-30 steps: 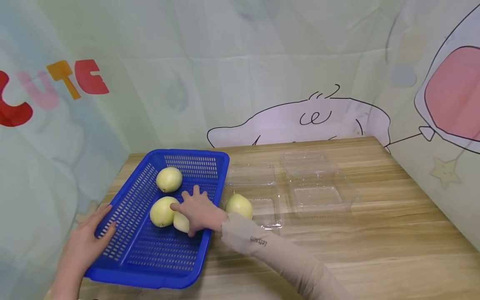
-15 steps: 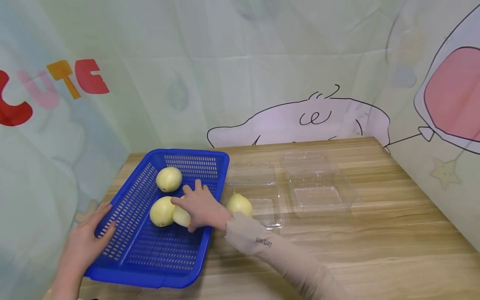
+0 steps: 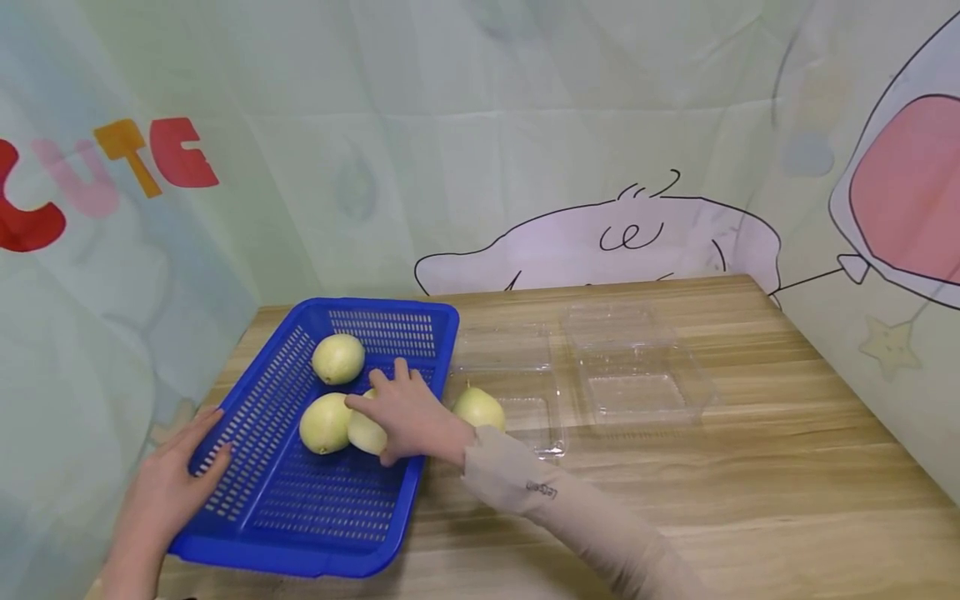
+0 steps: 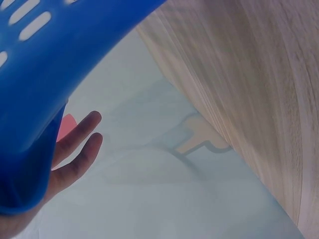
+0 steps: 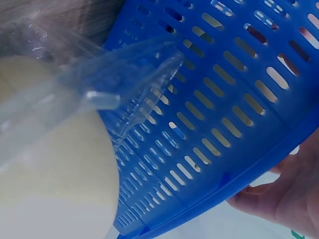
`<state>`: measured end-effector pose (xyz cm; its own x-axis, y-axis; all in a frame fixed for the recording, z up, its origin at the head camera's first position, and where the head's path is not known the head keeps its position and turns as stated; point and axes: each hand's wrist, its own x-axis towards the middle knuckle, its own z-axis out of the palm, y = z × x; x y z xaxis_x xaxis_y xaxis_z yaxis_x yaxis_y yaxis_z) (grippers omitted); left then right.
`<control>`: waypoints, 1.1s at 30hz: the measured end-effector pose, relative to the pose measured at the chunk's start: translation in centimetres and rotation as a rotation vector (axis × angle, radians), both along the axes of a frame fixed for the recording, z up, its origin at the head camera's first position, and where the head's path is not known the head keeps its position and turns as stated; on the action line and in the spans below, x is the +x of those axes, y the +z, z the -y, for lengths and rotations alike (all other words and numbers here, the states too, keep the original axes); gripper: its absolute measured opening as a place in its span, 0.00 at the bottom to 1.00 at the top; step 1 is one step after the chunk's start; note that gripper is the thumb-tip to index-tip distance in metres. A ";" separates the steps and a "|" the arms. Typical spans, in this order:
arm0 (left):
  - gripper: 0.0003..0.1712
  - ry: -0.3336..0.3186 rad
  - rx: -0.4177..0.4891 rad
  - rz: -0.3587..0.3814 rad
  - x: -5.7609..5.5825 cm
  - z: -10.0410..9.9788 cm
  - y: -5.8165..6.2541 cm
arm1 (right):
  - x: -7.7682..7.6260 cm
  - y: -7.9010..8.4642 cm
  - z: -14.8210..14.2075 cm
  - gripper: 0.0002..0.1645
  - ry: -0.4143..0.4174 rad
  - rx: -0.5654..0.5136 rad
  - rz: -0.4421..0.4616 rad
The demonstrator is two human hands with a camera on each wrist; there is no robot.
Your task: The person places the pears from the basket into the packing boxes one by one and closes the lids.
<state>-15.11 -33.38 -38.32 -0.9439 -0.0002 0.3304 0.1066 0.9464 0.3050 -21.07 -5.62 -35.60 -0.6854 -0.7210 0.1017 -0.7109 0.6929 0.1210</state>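
Observation:
At the left of the head view, my left hand (image 3: 168,479) grips the side rim of a blue slotted basket (image 3: 285,560), thumb inside and fingers outside. My right hand (image 3: 408,417) reaches over the opposite rim, with thumb and fingers round a pale yellow-green pear (image 3: 365,434). That pear is partly hidden by the hand. A second pear (image 3: 322,423) lies right beside it, and a third pear (image 3: 338,359) sits farther back in the basket. In the right wrist view, the right hand (image 5: 294,191) shows past the basket rim (image 5: 219,196).
Right of the basket stands an opened clear plastic box (image 3: 557,417) with one pear (image 3: 478,408) in it, partly behind the right wrist. Another opened clear box (image 3: 637,392) is farther right on the wooden table (image 3: 750,500). A printed curtain (image 3: 360,167) surrounds the table.
My right hand has shifted slightly right and back, and the pear in its fingers has moved a little with it. The left hand and basket stay in place.

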 end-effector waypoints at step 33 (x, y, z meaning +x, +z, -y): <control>0.30 -0.004 0.006 0.016 0.1 0.0 0.1 | 0.8 0.1 -2.3 0.44 0.065 -0.169 -0.116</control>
